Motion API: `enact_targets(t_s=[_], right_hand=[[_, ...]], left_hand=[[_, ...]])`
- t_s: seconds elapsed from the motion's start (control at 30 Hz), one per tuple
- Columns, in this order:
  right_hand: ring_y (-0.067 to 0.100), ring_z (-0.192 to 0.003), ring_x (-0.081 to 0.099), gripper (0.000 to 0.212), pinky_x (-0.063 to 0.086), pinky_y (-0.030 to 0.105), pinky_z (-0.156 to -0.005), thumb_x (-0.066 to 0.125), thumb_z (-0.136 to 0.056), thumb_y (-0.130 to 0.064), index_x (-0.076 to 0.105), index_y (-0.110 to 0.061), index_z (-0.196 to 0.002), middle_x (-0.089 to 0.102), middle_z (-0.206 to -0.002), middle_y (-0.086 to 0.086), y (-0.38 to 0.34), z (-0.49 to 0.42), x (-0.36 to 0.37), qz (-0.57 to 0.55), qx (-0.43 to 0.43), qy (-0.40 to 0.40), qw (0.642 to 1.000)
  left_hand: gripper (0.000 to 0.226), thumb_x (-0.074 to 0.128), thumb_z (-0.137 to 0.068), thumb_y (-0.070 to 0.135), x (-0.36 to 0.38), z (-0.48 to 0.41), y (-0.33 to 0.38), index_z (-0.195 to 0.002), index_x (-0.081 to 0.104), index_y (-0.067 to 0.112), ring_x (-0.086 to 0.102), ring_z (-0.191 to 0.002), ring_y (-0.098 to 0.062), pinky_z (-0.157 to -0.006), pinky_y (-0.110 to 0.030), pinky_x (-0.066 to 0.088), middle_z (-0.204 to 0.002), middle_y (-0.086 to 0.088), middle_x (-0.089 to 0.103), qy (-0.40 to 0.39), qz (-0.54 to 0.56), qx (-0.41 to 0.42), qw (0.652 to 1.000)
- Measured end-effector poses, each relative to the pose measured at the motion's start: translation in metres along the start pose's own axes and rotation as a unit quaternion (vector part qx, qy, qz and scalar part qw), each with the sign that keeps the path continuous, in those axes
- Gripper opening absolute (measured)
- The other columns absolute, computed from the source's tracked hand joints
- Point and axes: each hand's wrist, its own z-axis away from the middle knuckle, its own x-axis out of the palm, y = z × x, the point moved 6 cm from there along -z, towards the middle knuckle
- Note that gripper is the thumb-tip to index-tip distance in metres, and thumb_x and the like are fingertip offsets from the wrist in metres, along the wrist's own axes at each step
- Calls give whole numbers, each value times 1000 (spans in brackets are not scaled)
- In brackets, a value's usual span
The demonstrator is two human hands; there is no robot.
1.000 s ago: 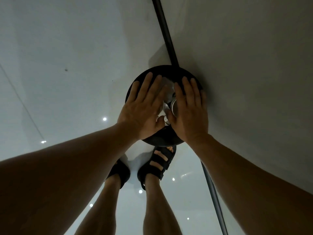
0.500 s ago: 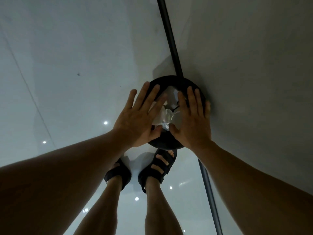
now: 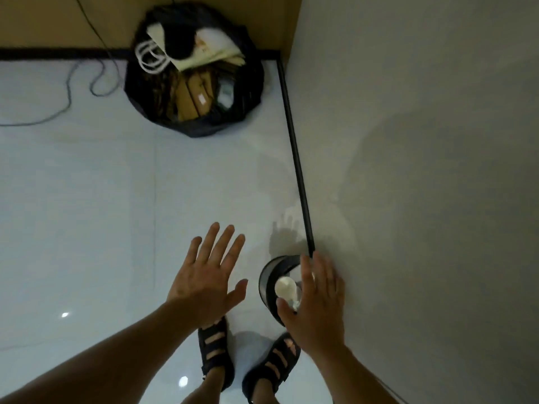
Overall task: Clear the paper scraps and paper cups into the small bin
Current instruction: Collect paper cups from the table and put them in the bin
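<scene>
Hovering with the right hand (image 3: 316, 310) over the small bin (image 3: 267, 282) with a paper cup (image 3: 285, 287) inside, fingers (image 3: 306, 275) released; spreading the left hand (image 3: 204, 275) beside it, fingers released too.

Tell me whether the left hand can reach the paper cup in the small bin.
Probably yes. The left hand is open beside the small bin; the paper cup shows in its uncovered left part, the right hand covering only the right side.

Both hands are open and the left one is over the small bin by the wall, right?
No. In the head view the right hand is over the small bin; the left hand is spread above the floor. Both are open.
</scene>
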Motion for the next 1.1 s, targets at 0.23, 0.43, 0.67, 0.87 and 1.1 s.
enact_targets(t_s=[0.23, 0.43, 0.67, 0.87, 1.1], right_hand=[[17, -146, -24, 89, -3, 49, -120, 33, -87, -70, -20, -36, -149, -22, -159, -6, -123, 23, -101, 40, -127, -17, 991], [17, -147, -22, 86, -6, 49, -117, 39, -88, -67, -4, -34, -154, -13, -163, -2, -187, 59, -156, 53, -243, -26, 968], [19, -147, -19, 84, -5, 50, -118, 37, -89, -66, -4, -33, -154, -12, -163, -1, -251, 145, -163, 92, -400, -55, 910], [18, -147, -22, 82, -6, 49, -118, 33, -89, -69, -5, -35, -153, -12, -163, -2, -339, 276, -149, 96, -540, -80, 832], [19, -147, -21, 81, -6, 49, -118, 30, -89, -70, -3, -35, -154, -10, -163, -3, -416, 474, -114, 104, -664, -96, 734]], left_hand=[[76, -4, -86, 68, -121, 93, -48, -144, -27, 24, -35, -138, -27, -116, -47, -11, -156, -4, -25, 62, 20, -160, 985], [79, -2, -85, 69, -167, 198, -52, -149, -18, 24, -30, -140, -24, -117, -47, -5, -160, -3, -15, 98, 53, -293, 949], [80, 6, -88, 67, -173, 357, -24, -152, -8, 22, -18, -146, -24, -119, -47, 0, -161, -3, -10, 134, 106, -466, 868], [79, 11, -90, 66, -146, 533, 8, -153, -7, 22, -16, -147, -23, -119, -47, 3, -161, -2, -10, 157, 135, -614, 762], [78, 14, -91, 67, -100, 743, 53, -153, -5, 23, -11, -148, -24, -119, -48, 5, -161, -3, -7, 197, 145, -730, 638]])
